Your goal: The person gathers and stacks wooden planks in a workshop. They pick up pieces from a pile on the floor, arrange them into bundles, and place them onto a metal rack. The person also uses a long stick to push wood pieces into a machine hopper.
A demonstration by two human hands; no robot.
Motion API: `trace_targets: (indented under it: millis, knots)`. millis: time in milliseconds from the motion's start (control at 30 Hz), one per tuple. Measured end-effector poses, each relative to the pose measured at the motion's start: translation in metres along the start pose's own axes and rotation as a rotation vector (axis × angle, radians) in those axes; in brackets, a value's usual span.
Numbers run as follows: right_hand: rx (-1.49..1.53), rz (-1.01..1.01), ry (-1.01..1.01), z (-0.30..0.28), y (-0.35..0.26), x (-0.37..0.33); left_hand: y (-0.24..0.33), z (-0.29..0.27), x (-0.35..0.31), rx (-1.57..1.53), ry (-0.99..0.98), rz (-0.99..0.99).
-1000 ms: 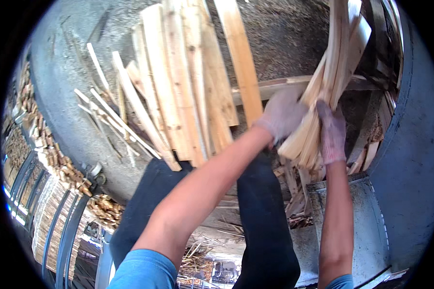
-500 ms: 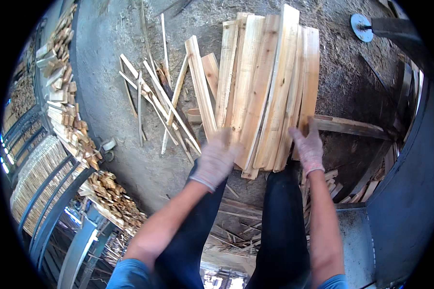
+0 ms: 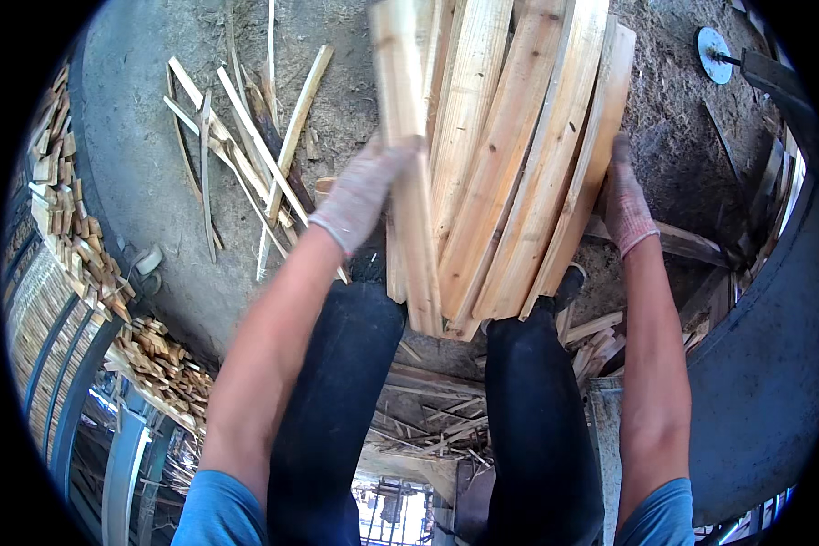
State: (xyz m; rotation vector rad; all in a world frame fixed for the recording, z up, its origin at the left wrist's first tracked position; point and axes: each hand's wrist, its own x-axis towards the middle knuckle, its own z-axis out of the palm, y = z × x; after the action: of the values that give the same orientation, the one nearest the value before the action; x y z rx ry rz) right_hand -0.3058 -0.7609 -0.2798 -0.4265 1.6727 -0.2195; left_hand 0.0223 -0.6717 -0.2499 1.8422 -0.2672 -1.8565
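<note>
Across the rough floor (image 3: 673,100), thin slats (image 3: 264,146) are scattered at left. A fan of boards (image 3: 496,191) is flanked by both gloved hands, long axes pointing away from the body. The leftmost board (image 3: 419,250) is grasped by the left hand (image 3: 364,187); against the right edge, the right hand (image 3: 628,200) is laid unclenched.

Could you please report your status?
Left hand on the boards, left side; right hand at their right edge. Boards side by side. Loose sticks farther left.
</note>
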Motion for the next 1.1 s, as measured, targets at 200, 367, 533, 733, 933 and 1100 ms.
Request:
trace_targets:
  millis: [200,367,533,733,933,1100]
  knots:
    - [-0.563,-0.157,-0.134,0.012,-0.025,-0.038,-0.005,0.014,-0.015,-0.062,0.101,0.133]
    - [0.156,-0.041,-0.121,0.016,0.009,-0.02,-0.017,0.001,0.022,0.171,0.177,0.108]
    - [0.583,0.124,-0.155,0.005,0.033,0.033,-0.036,-0.002,0.038,-0.135,0.022,0.068]
    - [0.249,0.035,-0.236,0.018,0.003,-0.001,-0.031,-0.009,0.032,-0.318,-0.157,-0.103]
    - [-0.109,-0.035,-0.491,0.042,0.031,-0.002,-0.036,-0.015,0.02,-0.294,-0.221,-0.14]
    - [0.09,-0.165,-0.332,0.069,0.033,-0.013,-0.033,-0.022,0.024,-0.088,-0.24,-0.1]
